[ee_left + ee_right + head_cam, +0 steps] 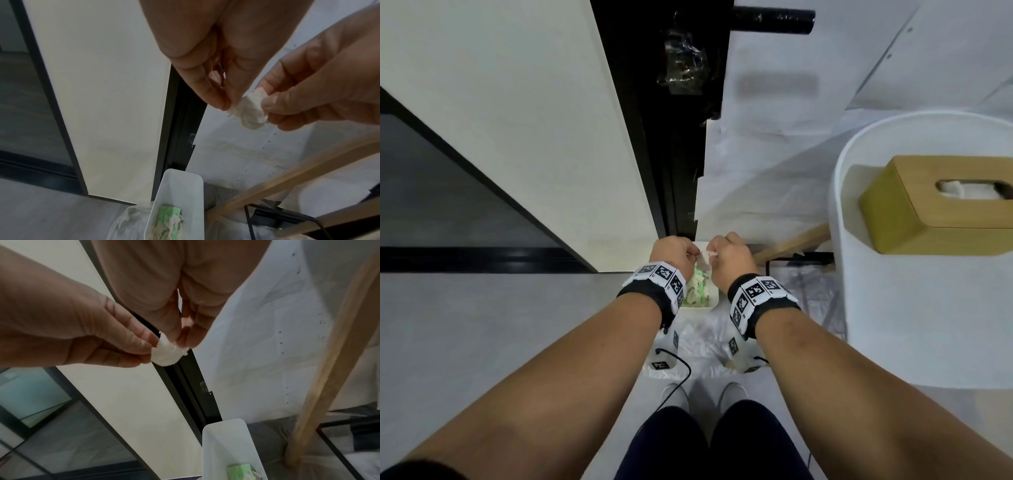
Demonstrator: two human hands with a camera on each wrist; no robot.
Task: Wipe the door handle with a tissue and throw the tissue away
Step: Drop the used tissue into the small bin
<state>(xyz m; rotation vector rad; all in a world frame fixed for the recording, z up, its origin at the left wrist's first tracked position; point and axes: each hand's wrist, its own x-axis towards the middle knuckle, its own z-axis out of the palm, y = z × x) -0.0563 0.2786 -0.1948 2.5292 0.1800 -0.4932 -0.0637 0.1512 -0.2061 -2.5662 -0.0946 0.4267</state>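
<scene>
A small crumpled white tissue hangs between both hands above a white waste bin. My left hand pinches its left edge, seen close in the left wrist view. My right hand pinches the bulk of the tissue between thumb and fingers. In the right wrist view the tissue sits between the right hand and the left fingertips. The black door handle sticks out far above, at the top of the head view.
The bin stands on the floor by the dark door edge and holds crumpled tissues and green paper. At the right is a round white table with a wooden tissue box. Its wooden leg slants near the bin.
</scene>
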